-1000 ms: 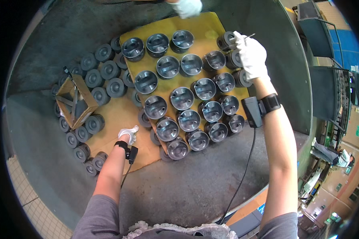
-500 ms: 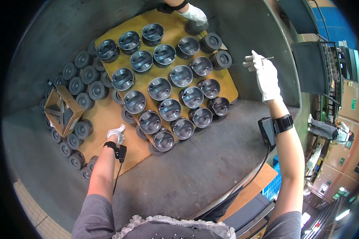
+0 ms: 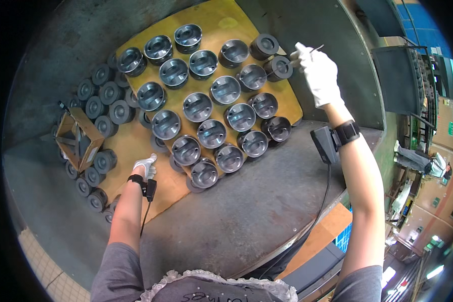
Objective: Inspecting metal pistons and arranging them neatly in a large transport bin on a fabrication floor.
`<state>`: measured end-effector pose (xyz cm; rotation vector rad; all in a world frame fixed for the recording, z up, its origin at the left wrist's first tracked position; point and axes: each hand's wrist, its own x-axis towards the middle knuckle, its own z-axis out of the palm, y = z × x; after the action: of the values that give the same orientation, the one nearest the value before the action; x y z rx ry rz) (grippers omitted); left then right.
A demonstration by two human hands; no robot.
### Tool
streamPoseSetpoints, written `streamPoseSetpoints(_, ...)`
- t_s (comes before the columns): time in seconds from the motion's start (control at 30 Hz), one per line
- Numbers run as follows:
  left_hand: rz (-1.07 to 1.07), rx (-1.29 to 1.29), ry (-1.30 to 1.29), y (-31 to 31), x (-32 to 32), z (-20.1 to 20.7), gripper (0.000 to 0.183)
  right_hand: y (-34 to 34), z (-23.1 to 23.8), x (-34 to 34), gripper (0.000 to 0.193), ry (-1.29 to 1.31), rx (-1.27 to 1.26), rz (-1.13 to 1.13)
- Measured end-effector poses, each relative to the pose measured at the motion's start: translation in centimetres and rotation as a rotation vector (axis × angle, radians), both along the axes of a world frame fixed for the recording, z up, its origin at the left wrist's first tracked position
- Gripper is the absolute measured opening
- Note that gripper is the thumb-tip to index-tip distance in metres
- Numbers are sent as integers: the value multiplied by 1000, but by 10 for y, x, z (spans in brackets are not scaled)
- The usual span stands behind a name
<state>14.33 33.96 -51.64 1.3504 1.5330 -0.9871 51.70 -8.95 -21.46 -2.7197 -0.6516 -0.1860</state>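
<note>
My right hand, in a white glove, holds a thin metal rod between closed fingers. The rod's lower end reaches toward the pistons at the right edge of the yellow board. Closest to it are an upside-down grey piston and an upright piston. My left hand, also gloved in white, lies on the brown sheet with its fingers stretched out, holding nothing. Just right of it stands a piston at the board's near corner. Several more pistons stand in rows, hollow side up.
The metal bin wall rises behind and to the right. At left, several grey pistons stand on the lower layer around a wooden frame box. A cable hangs from my right wrist device. A person is in the background at right.
My right hand has moved left and farther away, bringing the rod to the pistons. Another person's gloved hand and the piston under it have gone from the top. My left hand stays put.
</note>
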Motion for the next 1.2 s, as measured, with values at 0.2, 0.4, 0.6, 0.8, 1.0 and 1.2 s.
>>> streamPoseSetpoints(0.2, -18, -29, -1, -4, 2, 1, 54, 31, 3, -3, 24, -369, 47, 237)
streamPoseSetpoints(0.4, 11, -16, -32, -6, 6, 1, 52, 24, -15, -8, 27, -111, -159, 229)
streamPoseSetpoints(0.6, 12, -66, -5, 6, -4, -9, 56, -8, 55, -17, 28, 325, 146, -97)
streamPoseSetpoints(0.8, -17, -18, -14, -9, 8, 11, 56, -41, 56, -53, 37, 414, 273, -178)
streamPoseSetpoints(1.0, 12, -25, -31, -4, 4, 7, 55, -48, 48, -57, 35, 512, 144, -224)
streamPoseSetpoints(1.2, 10, -38, -6, 4, -2, -2, 55, -47, 42, -61, 38, 651, 174, -180)
